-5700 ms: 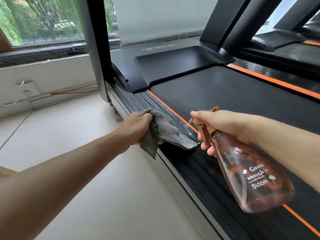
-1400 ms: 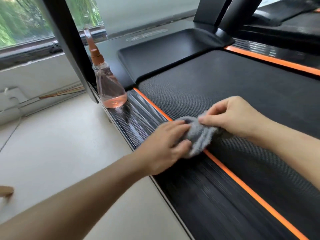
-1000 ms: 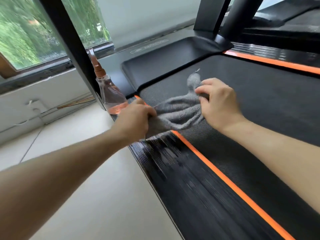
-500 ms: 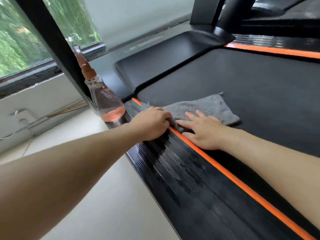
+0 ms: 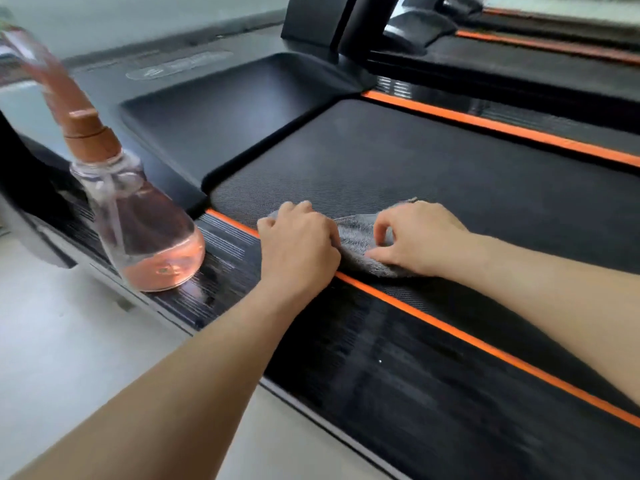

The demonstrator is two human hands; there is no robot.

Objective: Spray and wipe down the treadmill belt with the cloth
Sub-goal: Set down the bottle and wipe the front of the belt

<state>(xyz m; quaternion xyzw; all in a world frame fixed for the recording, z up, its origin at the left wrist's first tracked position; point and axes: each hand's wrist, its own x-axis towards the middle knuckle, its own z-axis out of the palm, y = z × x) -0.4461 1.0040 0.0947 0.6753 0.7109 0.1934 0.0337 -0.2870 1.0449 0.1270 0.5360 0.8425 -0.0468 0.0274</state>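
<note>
A grey cloth (image 5: 356,239) lies bunched at the near left edge of the black treadmill belt (image 5: 450,174), beside the orange stripe. My left hand (image 5: 298,247) grips its left end with curled fingers. My right hand (image 5: 419,237) pinches its right part between thumb and fingers. Most of the cloth is hidden under the two hands. A clear spray bottle (image 5: 138,216) with pink liquid and a brown nozzle stands upright on the ribbed left side rail (image 5: 221,271), just left of my left hand.
A black motor cover (image 5: 242,109) lies ahead of the belt, with dark uprights (image 5: 329,19) behind it. A second treadmill (image 5: 554,39) stands to the right. Pale floor (image 5: 69,341) runs along the left of the rail.
The bottle left my right hand and now stands on the rail. The cloth, spread flat half a second ago, is now gathered between both hands, and the view has come closer.
</note>
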